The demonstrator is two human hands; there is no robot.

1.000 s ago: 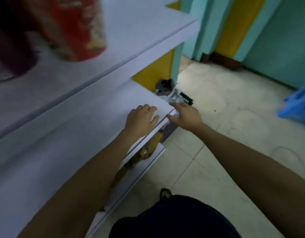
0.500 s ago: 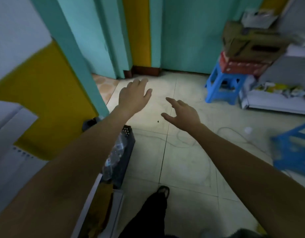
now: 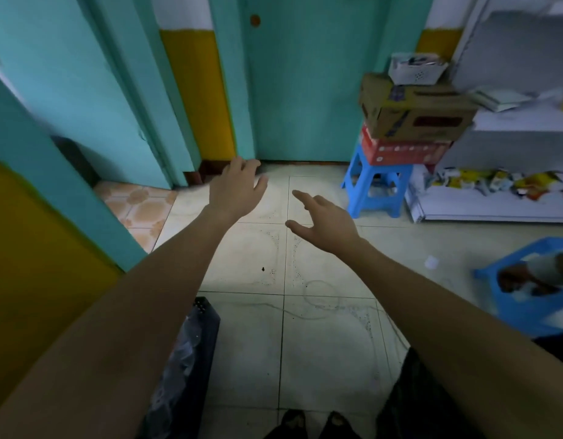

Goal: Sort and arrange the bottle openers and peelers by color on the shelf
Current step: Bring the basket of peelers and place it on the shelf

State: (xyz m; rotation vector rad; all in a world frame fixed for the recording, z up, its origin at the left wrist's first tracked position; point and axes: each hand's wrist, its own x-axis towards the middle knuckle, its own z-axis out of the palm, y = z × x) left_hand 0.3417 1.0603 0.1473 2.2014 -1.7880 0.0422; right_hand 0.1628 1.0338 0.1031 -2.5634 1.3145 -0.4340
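Both arms reach forward over the tiled floor (image 3: 321, 343). The left hand (image 3: 239, 188) is spread, palm down, and holds nothing. The right hand (image 3: 324, 221) is also empty, with its thumb and forefinger wide. Each grip is therefore apart and clamped on nothing.

No bottle openers or peelers show anywhere in this view, so I cannot tell where they lie. A white shelf (image 3: 495, 210) stands at the far right with bright packets along its low board. Whether it is the shelf to be arranged cannot be told either.

The likely trouble from here lies underfoot and at the elbows. A dark crate (image 3: 207, 324) with crumpled plastic in it sits just beside the person's feet (image 3: 315, 423) on the near left, and a careless step could catch it. At the far right a blue stool (image 3: 373, 191) carries a red box (image 3: 403, 150), and a cardboard box (image 3: 413, 112) rests tilted on top. That stack stands just beside the white shelf, so a swinging right arm could tip it.

A blue basket (image 3: 527, 299) on the near right narrows the way further. The room is dim and the edges of the view are smeared. Judging colours in this light could put a tool in the wrong group.
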